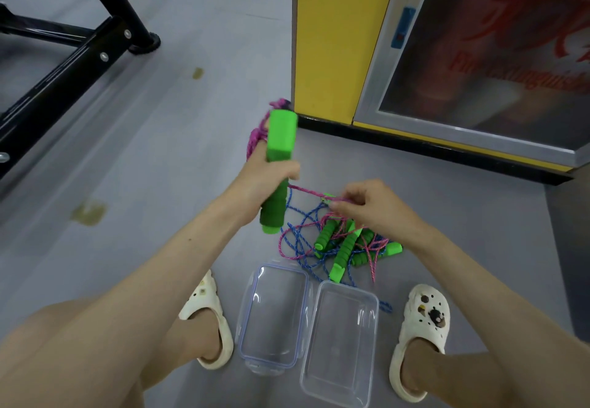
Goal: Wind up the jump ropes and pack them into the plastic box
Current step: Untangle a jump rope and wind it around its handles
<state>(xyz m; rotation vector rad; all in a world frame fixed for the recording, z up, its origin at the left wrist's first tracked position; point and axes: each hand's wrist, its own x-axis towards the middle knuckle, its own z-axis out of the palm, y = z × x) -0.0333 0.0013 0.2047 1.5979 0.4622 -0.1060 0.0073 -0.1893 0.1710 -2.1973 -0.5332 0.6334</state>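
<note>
Left hand [268, 177]: clenched round a pair of green handles [281, 139], held upright above the floor [178, 126], one foam grip hanging below the fist.
Wound rope: loops of pink rope [255, 136] bunched behind the handles, above the left hand's fingers.
Loose strand [305, 190]: pink, stretched taut from the left fist across to the right hand.
Right hand [370, 206]: pinching the strand between thumb and fingertips, other fingers curled in, hovering over the pile.
Pile of jump ropes [344, 244]: on the floor under the right hand; blue and pink cords tangled together with several green handles, just beyond the box.
Plastic box [341, 343]: clear, open, on the floor between the feet, nearer the right foot; nothing inside it that I can see.
Lid [274, 315]: clear with a blue rim, flat on the floor, touching the box's left side.
Blue cord end [386, 307]: trails past the box's far right corner.
Clogs: white, left [207, 311] and right [424, 321], flanking box and lid.
Surroundings: yellow cabinet [329, 40] with a glass door, ahead right; black metal frame [64, 65], ahead left.
</note>
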